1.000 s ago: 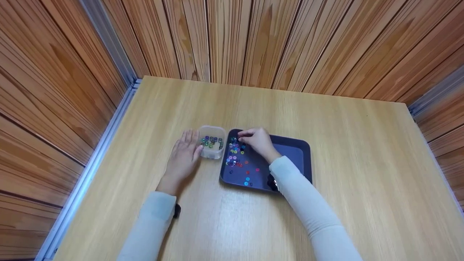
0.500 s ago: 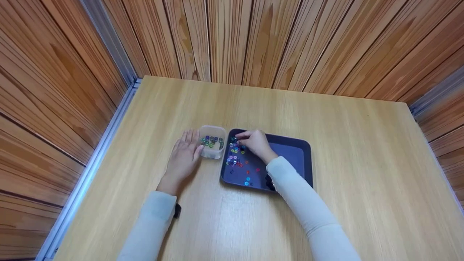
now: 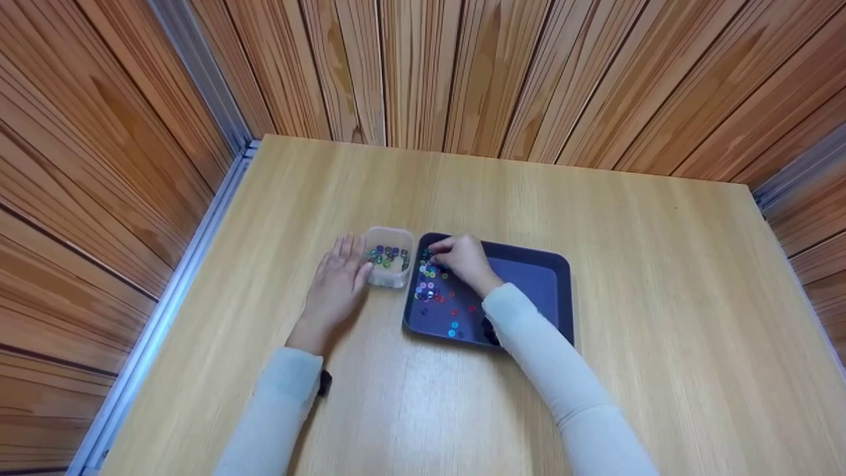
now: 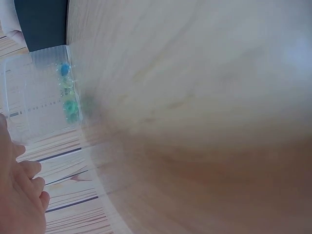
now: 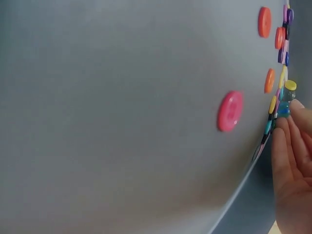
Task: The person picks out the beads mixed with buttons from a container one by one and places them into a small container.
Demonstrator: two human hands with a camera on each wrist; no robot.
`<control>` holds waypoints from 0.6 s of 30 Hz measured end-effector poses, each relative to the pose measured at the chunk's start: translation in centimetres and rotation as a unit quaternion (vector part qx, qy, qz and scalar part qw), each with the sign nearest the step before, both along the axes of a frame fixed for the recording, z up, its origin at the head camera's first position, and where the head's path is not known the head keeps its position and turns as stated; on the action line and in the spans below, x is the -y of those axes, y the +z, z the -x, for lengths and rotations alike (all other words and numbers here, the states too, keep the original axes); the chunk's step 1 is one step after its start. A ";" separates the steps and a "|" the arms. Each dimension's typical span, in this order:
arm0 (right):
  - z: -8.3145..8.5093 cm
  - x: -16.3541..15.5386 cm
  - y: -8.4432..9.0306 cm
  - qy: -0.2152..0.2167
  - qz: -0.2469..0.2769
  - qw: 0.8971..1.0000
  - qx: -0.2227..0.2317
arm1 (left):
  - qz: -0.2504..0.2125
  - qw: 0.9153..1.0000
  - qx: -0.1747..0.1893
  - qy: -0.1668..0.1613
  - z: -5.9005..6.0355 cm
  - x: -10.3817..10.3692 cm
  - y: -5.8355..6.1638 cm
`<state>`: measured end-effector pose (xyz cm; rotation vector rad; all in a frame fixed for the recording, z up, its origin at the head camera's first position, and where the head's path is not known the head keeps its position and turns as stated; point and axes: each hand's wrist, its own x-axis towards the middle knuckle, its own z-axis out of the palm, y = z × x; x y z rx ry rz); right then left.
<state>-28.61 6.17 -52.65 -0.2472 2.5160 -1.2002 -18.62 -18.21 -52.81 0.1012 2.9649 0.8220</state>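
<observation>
My left hand [image 3: 336, 281] lies flat, its fingers straight beside a clear plastic container [image 3: 390, 281], and its thumb touches the wall. Inside are several translucent beads [image 3: 386, 261] in green, blue and purple. To the right stands a dark tray [image 3: 522, 284] scattered with small colourful buttons [image 3: 426, 291]. Over its far left corner, my right hand [image 3: 464, 261] reaches down with bent fingers. In the right wrist view, its thumb and fingertips pinch a small translucent bluish piece [image 5: 284, 108] with a yellow top. Its exact kind is unclear.
Single buttons lie apart, such as a pink button [image 5: 230, 111] and a blue button [image 3: 453, 333]. The tray's raised rim [image 3: 567, 297] stands beside the container on the wooden table [image 3: 661, 317]. Wood-patterned walls [image 3: 423, 73] enclose the back and sides.
My right hand has shifted slightly left over the tray's far left corner. The left hand stays by the container. The whole head view has moved a little.
</observation>
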 end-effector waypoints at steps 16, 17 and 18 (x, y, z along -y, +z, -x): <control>0.1 0.2 0.6 -0.052 0.046 0.997 0.032 | 0.003 1.000 0.000 -0.002 0.0 -0.2 0.2; 0.1 0.1 0.8 -0.067 0.076 0.993 0.057 | 0.003 1.000 0.001 -0.001 0.0 -0.2 0.2; 0.1 0.1 0.9 -0.084 0.111 0.986 0.087 | 0.003 1.000 0.002 0.000 0.0 -0.2 0.2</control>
